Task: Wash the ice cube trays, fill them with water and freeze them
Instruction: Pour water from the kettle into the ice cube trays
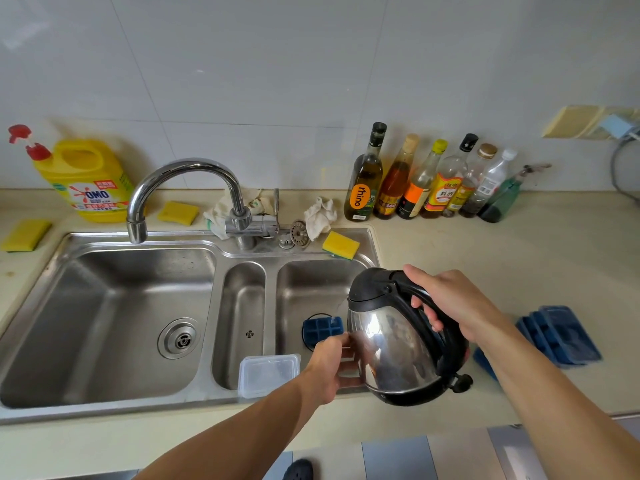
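Observation:
My right hand (453, 303) grips the black handle of a steel electric kettle (398, 344), which is tilted to the left over the right sink basin (311, 285). A thin stream of water falls from its spout onto a blue ice cube tray (322, 329) held low in that basin. My left hand (332, 362) holds the tray's near end; the kettle hides much of the tray and my fingers. Several more blue ice cube trays (561, 336) lie stacked on the counter to the right, and another blue piece (483, 362) shows behind the kettle.
A clear plastic lid (268, 374) rests on the front rim of the narrow middle basin. The faucet (187, 188) points over the large left basin (114, 323). Yellow sponges (341, 244), rags, a yellow detergent jug (86, 178) and a row of bottles (426, 181) line the back.

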